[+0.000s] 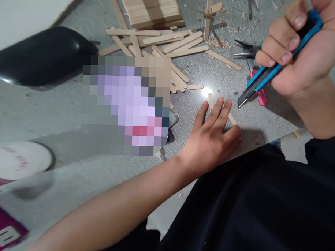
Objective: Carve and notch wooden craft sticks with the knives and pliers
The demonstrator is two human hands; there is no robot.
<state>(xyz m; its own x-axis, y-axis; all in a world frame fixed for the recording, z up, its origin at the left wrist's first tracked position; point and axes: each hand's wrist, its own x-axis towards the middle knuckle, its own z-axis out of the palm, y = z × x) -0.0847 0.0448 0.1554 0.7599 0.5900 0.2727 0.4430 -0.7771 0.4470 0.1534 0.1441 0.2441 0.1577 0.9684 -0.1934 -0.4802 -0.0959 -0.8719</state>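
Note:
My right hand (285,52) is wrapped round a blue utility knife (279,67), its blade pointing down and left above the table. My left hand (211,136) lies with fingers spread on the grey table near its edge. Wooden sticks (211,101) show just beyond its fingertips, partly hidden under the hand. The knife tip is a little to the right of these fingers, apart from them. Loose wooden sticks (184,43) lie scattered beyond my left hand.
A bundle of sticks (152,9), joined sticks (208,17) and shavings lie at the back. Pliers (248,49) and pink-handled scissors (262,96) are beneath my right hand. A black case (49,55), white-lidded tub (20,160) and blurred-out purple item (132,98) are leftward.

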